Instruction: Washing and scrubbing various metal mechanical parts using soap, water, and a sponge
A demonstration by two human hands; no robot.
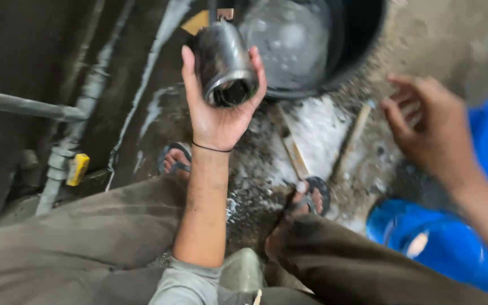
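My left hand (217, 113) is raised palm up and grips a dark, wet metal cup (225, 63), tilted so its open mouth faces me. A thin black band circles that wrist. My right hand (430, 127) hovers at the right with fingers spread and nothing in it; it is blurred. Just beyond the cup stands a black tub (357, 39) holding soapy water.
I squat on a wet concrete floor (312, 130); both feet in sandals (314, 195) show below. Grey pipes with a yellow valve handle (77, 168) run along the left. Blue plastic containers (441, 240) sit at the right. A wooden stick (352, 141) lies on the floor.
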